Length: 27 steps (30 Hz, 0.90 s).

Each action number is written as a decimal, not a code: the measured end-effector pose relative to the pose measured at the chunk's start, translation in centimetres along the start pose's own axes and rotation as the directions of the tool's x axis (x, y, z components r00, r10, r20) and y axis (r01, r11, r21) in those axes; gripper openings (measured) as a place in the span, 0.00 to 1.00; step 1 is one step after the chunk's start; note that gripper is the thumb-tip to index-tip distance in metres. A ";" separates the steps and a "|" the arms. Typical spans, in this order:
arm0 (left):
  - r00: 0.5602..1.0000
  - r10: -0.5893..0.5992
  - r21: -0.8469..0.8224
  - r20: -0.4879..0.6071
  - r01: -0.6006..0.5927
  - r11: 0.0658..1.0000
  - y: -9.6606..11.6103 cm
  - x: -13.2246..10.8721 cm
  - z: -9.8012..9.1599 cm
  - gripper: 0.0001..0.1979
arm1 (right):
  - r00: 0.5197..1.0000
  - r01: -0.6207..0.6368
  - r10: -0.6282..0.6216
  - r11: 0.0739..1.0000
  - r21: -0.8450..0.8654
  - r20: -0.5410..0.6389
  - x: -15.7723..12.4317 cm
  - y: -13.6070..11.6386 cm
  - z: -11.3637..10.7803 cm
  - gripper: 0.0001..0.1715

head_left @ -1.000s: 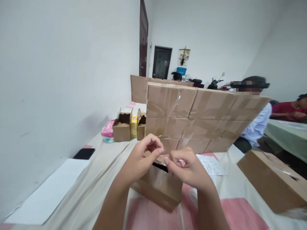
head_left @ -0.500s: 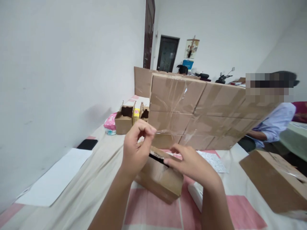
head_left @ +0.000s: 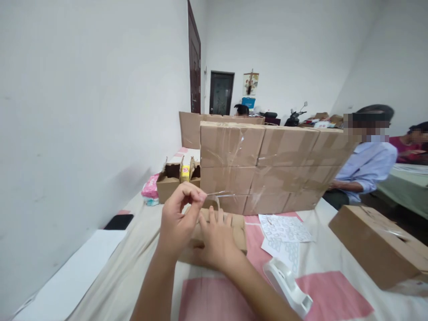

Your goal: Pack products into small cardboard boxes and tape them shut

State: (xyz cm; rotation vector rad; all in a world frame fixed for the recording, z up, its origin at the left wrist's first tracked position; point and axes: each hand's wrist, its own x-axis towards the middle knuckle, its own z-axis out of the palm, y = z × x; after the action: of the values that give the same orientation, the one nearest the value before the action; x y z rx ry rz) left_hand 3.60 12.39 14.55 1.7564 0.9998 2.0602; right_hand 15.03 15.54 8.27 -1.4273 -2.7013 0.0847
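My left hand (head_left: 180, 216) is raised just above a small cardboard box (head_left: 239, 229). Its thumb and forefinger pinch a strip of clear tape (head_left: 218, 200), which curls away to the right. My right hand (head_left: 217, 240) lies spread on the box's top, fingers apart and pointing away from me. Much of the box is hidden beneath my hands. A white tape dispenser (head_left: 289, 287) lies on the cloth, to the right of my right forearm.
A wall of taped cardboard boxes (head_left: 230, 147) stands ahead. Printed sheets (head_left: 284, 228) lie right of the small box, and a larger carton (head_left: 377, 249) stands farther right. At left are a black phone-like slab (head_left: 118, 222) and white paper (head_left: 96, 258). A person (head_left: 364, 156) sits beyond.
My right hand has moved left from the box's edge onto its top. The dark gap there no longer shows, and the box sits turned differently. The tape strip and dispenser now show clearly.
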 end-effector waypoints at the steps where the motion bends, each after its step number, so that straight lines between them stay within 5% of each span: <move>1: 0.999 -0.031 0.017 0.034 0.031 0.999 0.1 0.0 -0.2 0.07 | 0.999 0.032 -0.032 0.999 0.008 -0.006 0.1 0.6 -0.1 0.59; 9: 0.875 -0.350 0.338 0.336 0.235 0.911 1.4 0.0 -2.3 0.08 | 0.988 0.145 -0.143 0.989 0.031 -0.058 0.4 2.0 0.2 0.60; 19: 0.706 -0.540 0.495 0.458 0.302 0.815 0.8 -0.1 -2.4 0.11 | 0.972 0.218 -0.215 0.976 0.018 -0.099 0.6 2.5 0.3 0.57; 27: 0.614 -0.640 0.626 0.462 0.286 0.726 -2.5 -0.3 -2.6 0.18 | 0.944 0.270 -0.274 0.962 -0.052 -0.185 0.5 3.2 0.4 0.44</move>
State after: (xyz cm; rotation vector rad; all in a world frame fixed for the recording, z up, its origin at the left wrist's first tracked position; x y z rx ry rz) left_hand 0.60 13.15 12.66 1.9076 1.6046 0.7516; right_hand 17.36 17.73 7.65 -0.9946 -2.7139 -0.1005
